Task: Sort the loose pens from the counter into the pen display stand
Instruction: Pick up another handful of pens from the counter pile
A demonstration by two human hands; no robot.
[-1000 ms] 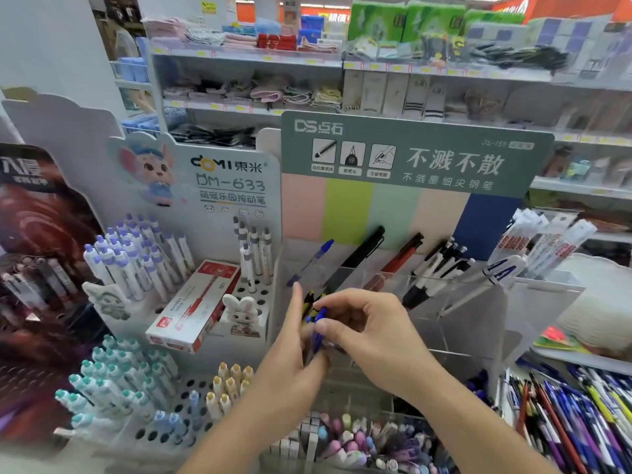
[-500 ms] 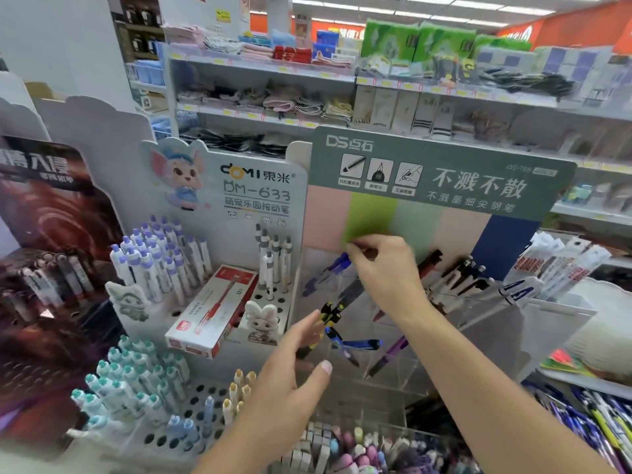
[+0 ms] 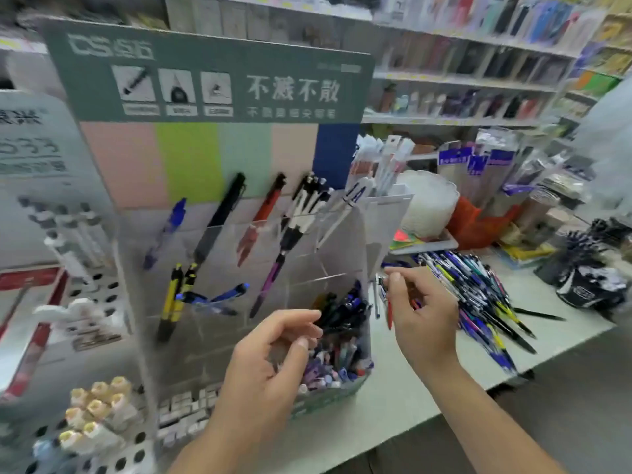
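The clear acrylic pen display stand (image 3: pixel 376 227) with a green header holds blue, black, red and yellow pens in its slanted slots. Its lower right compartment (image 3: pixel 345 323) is crowded with dark pens. A pile of loose pens (image 3: pixel 478 295) lies on the white counter to the right of the stand. My right hand (image 3: pixel 424 316) hovers between stand and pile and pinches a thin red pen (image 3: pixel 389 314) that hangs tip down. My left hand (image 3: pixel 270 354) is loosely curled in front of the lower compartment, with nothing visible in it. The frame is blurred.
A white perforated stand (image 3: pixel 113 449) with capped pens fills the lower left. At the right stand a black cup of pens (image 3: pixel 588 285), a stack of white doilies (image 3: pixel 427 203) and packaged refills. The counter's front edge (image 3: pixel 444 405) runs diagonally; shelves line the back.
The view has swung right. My right hand left the stand's upper slots and came down to the right, now holding a red pen. My left hand stayed low by the stand.
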